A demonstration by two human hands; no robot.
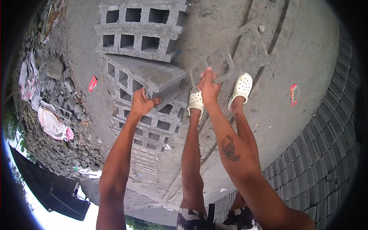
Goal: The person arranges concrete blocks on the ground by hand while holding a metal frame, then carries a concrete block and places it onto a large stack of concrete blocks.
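A grey hollow concrete block (142, 71) lies tilted on a row of similar blocks. My left hand (142, 102) is hooked onto its near end, fingers curled at a hollow and the thumb out to the right. My right hand (209, 89) is low over the ground between my feet, its fingers curled. Thin grey ridges (231, 61) shaped like a block's outline run beside it on the ground. What those fingers hold, if anything, is hidden. Beyond the tilted block stand stacked concrete blocks (134, 32), their hollows facing left.
My feet wear cream clogs (241, 87). More block rows (143, 165) stretch toward the bottom. Left lie rubble (61, 96) and torn sacks (51, 120); a red wrapper (92, 83) lies nearer. Another wrapper (294, 94) and a long block stack (306, 161) are at right.
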